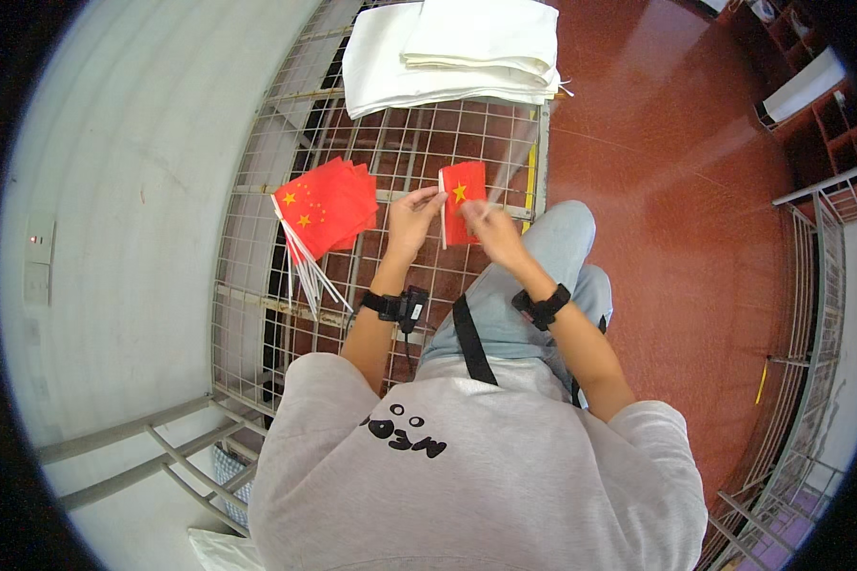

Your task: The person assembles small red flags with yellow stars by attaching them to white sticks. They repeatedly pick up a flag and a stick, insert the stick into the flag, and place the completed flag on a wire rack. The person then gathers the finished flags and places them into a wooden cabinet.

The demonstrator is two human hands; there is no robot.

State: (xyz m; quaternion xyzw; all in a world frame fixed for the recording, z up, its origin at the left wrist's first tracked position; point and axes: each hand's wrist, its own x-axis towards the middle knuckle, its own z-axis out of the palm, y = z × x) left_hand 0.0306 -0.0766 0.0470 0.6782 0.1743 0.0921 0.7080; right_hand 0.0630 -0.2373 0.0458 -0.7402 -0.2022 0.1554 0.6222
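My left hand [415, 215] pinches the white stick edge of a small red flag [464, 174] with a large yellow star. The flag hangs upright between my hands, above the wire mesh. Over the flag's right side is my right hand [497, 234], its fingers smeared by motion, so their grip cannot be made out. A faint whitish streak shows beside those fingers. To the left of my left hand, a fanned stack of red flags [338, 202] with yellow stars lies on the mesh, its white sticks [307, 285] pointing toward me.
The metal mesh bed base [419, 143] runs along a pale wall [152, 190]. Folded white cloth [448, 57] lies on its far end. Reddish-brown floor [676, 190] spreads to the right, with metal bed frames [819, 295] and shelving [828, 133] beyond.
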